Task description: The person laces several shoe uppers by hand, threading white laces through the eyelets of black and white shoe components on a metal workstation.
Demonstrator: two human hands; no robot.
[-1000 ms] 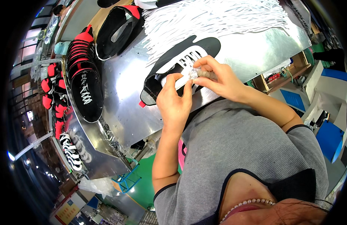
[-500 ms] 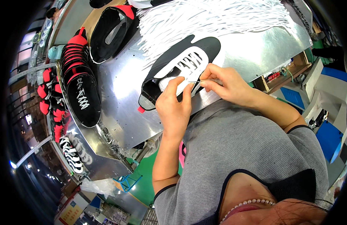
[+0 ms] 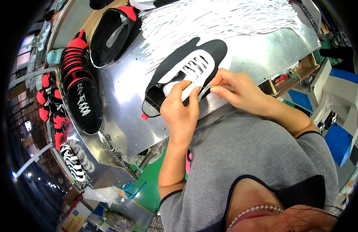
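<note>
The right hand (image 3: 237,92) sits farther from the left hand (image 3: 180,113) than a second ago. On the metal table (image 3: 128,125), a black-and-white shoe upper (image 3: 176,69) lies beneath the left fingertips, whose grip cannot be told. Lacing looks partly done: white strips (image 3: 196,66) cross toward the toe, none clearly nearer the heel. Right fingertips are pinched on a thin rod (image 3: 204,87).

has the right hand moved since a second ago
Yes: judged against the wooden drawer, the right hand has shifted slightly rightward and back toward the person's body.
</note>
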